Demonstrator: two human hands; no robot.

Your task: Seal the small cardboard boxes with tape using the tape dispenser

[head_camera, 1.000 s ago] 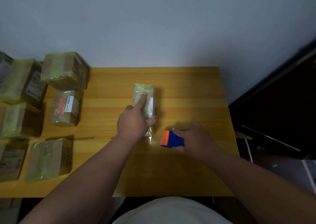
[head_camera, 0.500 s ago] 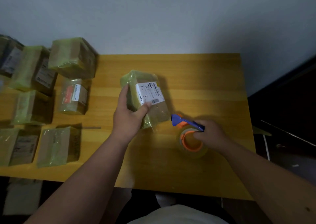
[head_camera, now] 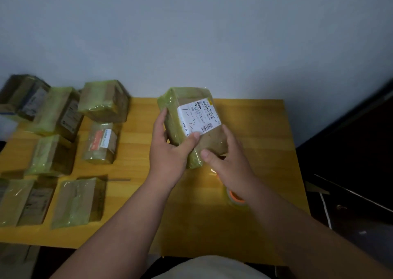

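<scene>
Right now, at the centre of the frame, the left hand (head_camera: 170,151) is gripping a small cardboard box (head_camera: 191,125) lifted clear of the yellow table (head_camera: 265,134), fingers curled round its left side and thumb pressed onto the lower edge of the white shipping label (head_camera: 198,118). The right hand (head_camera: 228,161) is cupping the box's lower right corner, thumb lying along the near end and fingers reaching behind it, so both hands are holding the same parcel. Greenish tape is already showing over the box's left face and near end, while the brown face below the label is looking bare, though glare is making that hard to judge. The tape dispenser (head_camera: 236,196) is lying on the table just below the right wrist, mostly hidden by the arm, with only its orange core and a bit of the clear roll showing; neither hand is touching it. Along the left side of the frame, the other boxes (head_camera: 74,200) are sitting in rows, each seemingly wrapped in the same greenish tape. By that look, most of the sealing is probably done, and this box is likely being inspected or turned for a last strip.
</scene>
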